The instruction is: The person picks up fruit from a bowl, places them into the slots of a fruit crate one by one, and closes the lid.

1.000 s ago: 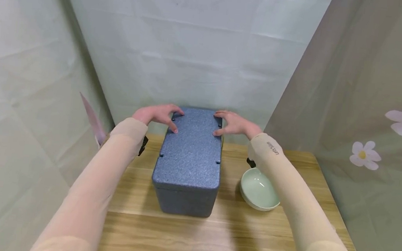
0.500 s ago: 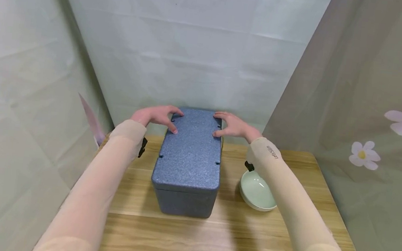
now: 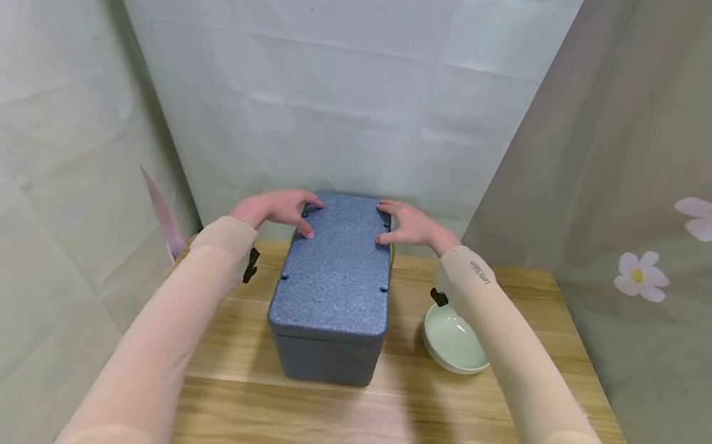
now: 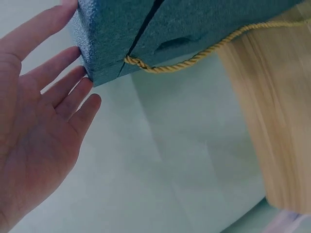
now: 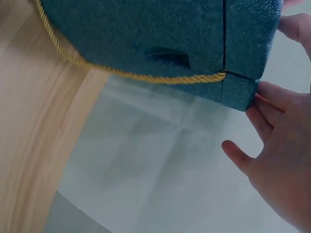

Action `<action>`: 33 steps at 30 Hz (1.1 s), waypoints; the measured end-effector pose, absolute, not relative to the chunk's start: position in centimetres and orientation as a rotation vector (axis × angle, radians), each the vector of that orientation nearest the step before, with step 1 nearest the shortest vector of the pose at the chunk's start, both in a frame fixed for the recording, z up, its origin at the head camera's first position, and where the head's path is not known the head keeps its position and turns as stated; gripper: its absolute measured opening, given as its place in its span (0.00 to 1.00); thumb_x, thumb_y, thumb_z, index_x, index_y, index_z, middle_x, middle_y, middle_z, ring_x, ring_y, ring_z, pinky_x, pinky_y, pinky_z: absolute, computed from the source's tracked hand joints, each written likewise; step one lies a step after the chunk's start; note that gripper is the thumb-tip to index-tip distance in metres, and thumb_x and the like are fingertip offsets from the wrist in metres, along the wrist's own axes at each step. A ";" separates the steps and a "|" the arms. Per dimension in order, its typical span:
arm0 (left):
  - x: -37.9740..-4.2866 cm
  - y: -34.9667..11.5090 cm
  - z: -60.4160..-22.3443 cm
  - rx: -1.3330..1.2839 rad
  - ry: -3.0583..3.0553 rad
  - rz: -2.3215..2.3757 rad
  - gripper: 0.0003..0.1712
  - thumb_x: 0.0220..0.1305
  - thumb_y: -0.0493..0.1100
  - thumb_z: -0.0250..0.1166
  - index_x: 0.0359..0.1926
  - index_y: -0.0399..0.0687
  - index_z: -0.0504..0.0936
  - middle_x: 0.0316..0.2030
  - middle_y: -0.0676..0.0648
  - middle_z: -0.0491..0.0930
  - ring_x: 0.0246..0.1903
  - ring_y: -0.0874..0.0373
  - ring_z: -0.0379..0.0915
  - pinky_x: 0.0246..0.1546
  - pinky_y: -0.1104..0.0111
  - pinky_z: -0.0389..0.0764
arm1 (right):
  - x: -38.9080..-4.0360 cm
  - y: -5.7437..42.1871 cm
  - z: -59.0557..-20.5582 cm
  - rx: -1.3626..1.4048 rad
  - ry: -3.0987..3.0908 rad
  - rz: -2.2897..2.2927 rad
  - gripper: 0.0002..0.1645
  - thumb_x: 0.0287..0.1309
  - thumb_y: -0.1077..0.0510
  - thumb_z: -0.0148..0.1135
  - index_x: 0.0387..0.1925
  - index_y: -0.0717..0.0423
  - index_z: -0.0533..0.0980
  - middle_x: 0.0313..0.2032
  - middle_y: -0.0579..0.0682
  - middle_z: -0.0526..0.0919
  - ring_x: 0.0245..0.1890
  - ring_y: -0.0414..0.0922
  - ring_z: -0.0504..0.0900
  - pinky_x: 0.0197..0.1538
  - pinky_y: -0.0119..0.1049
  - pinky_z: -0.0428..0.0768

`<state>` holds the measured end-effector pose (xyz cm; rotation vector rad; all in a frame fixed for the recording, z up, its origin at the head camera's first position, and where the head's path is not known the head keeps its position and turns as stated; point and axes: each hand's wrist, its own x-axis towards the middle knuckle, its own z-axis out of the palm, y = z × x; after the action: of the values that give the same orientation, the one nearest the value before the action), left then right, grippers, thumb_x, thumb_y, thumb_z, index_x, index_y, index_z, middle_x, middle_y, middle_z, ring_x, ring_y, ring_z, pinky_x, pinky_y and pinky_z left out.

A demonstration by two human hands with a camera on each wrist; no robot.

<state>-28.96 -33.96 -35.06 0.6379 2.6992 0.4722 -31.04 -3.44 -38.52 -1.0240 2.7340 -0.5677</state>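
Note:
A blue-grey speckled foam box (image 3: 328,359) stands lengthwise on the wooden table, its flat lid (image 3: 339,277) on top. My left hand (image 3: 276,207) reaches over the lid's far left corner, thumb on the top surface and the other fingers spread. Mirroring it, my right hand (image 3: 416,226) touches the far right corner. In the left wrist view, nearly straight fingers (image 4: 63,87) meet the lid's edge beside a dark seam. A yellow twisted rope (image 5: 146,77) comes out of the box's side at that seam. The right wrist view shows the right little finger (image 5: 237,154) sticking out, off the box.
A pale green bowl (image 3: 452,342) sits right of the box, partly under the right forearm. Curtains surround the table (image 3: 311,425) at the back and sides. A pointed pale purple thing (image 3: 163,214) rises at the left, behind the left sleeve.
Both wrists have lowered slightly, while the hands stay at the same lid corners. The head view has shifted a little. Box and bowl stand where they were.

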 end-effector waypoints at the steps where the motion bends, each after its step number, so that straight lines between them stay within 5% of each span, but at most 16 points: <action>1: -28.8 -34.1 -35.2 0.662 2.717 0.467 0.43 0.59 0.47 0.71 0.72 0.42 0.65 0.74 0.35 0.58 0.74 0.37 0.51 0.72 0.45 0.58 | -31.0 -3.6 -38.6 -1.014 2.727 -0.576 0.52 0.58 0.42 0.62 0.75 0.61 0.54 0.77 0.61 0.51 0.78 0.59 0.49 0.77 0.57 0.52; 7: -27.1 -35.1 -36.2 0.867 2.795 0.513 0.31 0.60 0.42 0.70 0.63 0.37 0.75 0.64 0.36 0.74 0.66 0.39 0.68 0.65 0.48 0.70 | -29.6 -4.7 -38.9 -1.056 2.802 -0.573 0.39 0.64 0.46 0.60 0.71 0.59 0.65 0.74 0.59 0.61 0.75 0.58 0.59 0.74 0.55 0.60; 14: -23.4 -35.3 -36.9 1.026 2.788 0.605 0.26 0.61 0.40 0.70 0.60 0.41 0.79 0.66 0.37 0.72 0.61 0.39 0.74 0.60 0.51 0.76 | -25.4 -5.3 -38.5 -1.260 2.972 -0.593 0.27 0.64 0.50 0.60 0.61 0.58 0.77 0.65 0.56 0.76 0.61 0.55 0.78 0.66 0.50 0.73; 28: -15.3 -36.0 -38.2 1.224 2.817 0.788 0.28 0.56 0.43 0.74 0.59 0.46 0.80 0.59 0.44 0.77 0.54 0.51 0.76 0.49 0.59 0.81 | -16.5 -3.0 -40.2 -1.424 2.920 -0.755 0.24 0.62 0.47 0.64 0.58 0.49 0.79 0.56 0.49 0.81 0.59 0.49 0.79 0.60 0.54 0.74; 33: -13.8 -35.7 -38.6 1.246 2.789 0.756 0.26 0.56 0.43 0.74 0.57 0.48 0.82 0.58 0.46 0.78 0.56 0.51 0.76 0.53 0.59 0.80 | -15.5 -2.5 -40.7 -1.479 2.896 -0.731 0.22 0.61 0.48 0.66 0.56 0.47 0.80 0.55 0.45 0.81 0.59 0.46 0.78 0.60 0.52 0.73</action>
<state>-13.79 -35.66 -38.55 1.2462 2.7893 0.7555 -15.46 -2.51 -40.72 -1.4787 2.8960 -0.7306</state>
